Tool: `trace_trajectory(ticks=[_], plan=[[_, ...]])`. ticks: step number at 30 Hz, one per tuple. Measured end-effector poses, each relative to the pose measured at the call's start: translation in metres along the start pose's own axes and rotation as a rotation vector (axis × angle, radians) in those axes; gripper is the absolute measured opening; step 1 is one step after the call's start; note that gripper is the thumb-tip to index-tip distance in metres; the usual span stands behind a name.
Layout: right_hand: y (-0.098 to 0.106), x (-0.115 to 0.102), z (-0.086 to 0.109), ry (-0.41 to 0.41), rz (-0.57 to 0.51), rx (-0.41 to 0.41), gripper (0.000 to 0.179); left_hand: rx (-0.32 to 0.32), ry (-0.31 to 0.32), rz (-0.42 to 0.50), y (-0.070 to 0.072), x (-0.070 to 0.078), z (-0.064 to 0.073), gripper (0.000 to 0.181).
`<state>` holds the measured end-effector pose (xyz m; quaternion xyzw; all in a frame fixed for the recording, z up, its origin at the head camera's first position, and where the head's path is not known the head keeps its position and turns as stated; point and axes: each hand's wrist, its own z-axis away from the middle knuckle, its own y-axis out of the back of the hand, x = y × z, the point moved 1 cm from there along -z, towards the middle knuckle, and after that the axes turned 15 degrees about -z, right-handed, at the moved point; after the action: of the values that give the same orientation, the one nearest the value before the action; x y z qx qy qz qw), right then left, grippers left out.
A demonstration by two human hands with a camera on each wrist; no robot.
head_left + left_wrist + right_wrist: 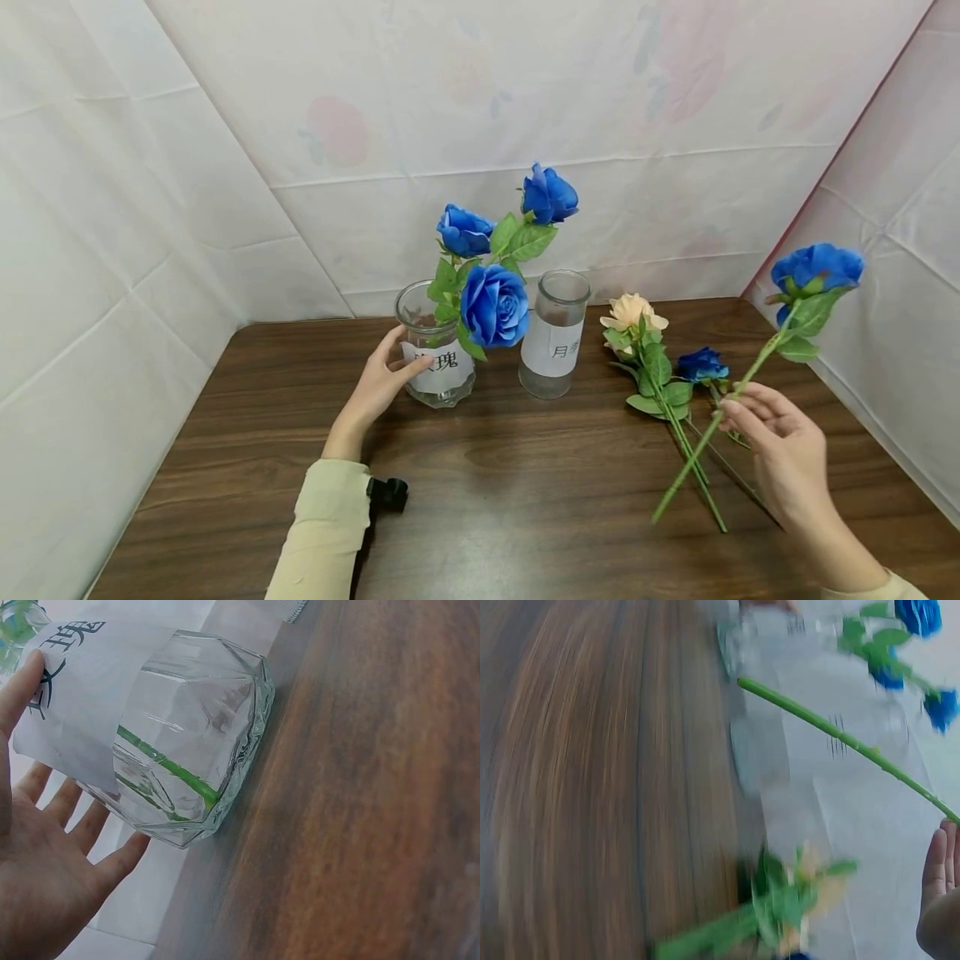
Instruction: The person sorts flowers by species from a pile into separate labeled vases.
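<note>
My left hand [380, 379] grips a faceted glass vase [442, 392], thumb across its white paper label and fingers behind. Blue roses [495, 306] stand in this vase and lean to the right. Their green stems [180, 776] show through its base in the left wrist view. At the right, my right hand [787, 446] pinches the stem of a single blue rose [817, 267] between thumb and fingers. The bloom points up, and the bare stem end [750, 684] slants down to the left over the table.
A straight glass vase [546, 387] with a white label stands right of the faceted one. Right of it, cream roses [633, 313] and a dark blue rose [702, 365] lie on the wooden table [480, 517]. White cloth [450, 100] hangs behind and at the sides.
</note>
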<state>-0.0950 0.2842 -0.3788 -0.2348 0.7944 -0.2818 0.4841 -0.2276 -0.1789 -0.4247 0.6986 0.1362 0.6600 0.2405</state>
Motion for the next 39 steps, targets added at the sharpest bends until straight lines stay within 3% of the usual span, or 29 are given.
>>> trace_trajectory(ticks=[7, 14, 19, 32, 39], plan=[[-0.040, 0.036, 0.002, -0.015, 0.006, 0.005, 0.023, -0.003, -0.021, -0.012, 0.002, 0.002, 0.002, 0.081], [-0.070, 0.068, -0.003, 0.046, 0.016, -0.036, 0.021, -0.011, -0.007, -0.002, 0.000, 0.002, 0.001, 0.082], [-0.094, 0.088, -0.009, 0.084, -0.030, -0.009, 0.020, -0.012, -0.005, -0.005, -0.001, 0.001, 0.001, 0.082], [-0.152, 0.122, -0.034, 0.159, -0.206, 0.061, 0.014, -0.025, -0.013, -0.001, 0.000, -0.001, 0.001, 0.082], [-0.167, 0.137, -0.046, 0.231, -0.190, 0.081, 0.013, -0.017, -0.003, -0.002, 0.000, -0.001, 0.001, 0.082]])
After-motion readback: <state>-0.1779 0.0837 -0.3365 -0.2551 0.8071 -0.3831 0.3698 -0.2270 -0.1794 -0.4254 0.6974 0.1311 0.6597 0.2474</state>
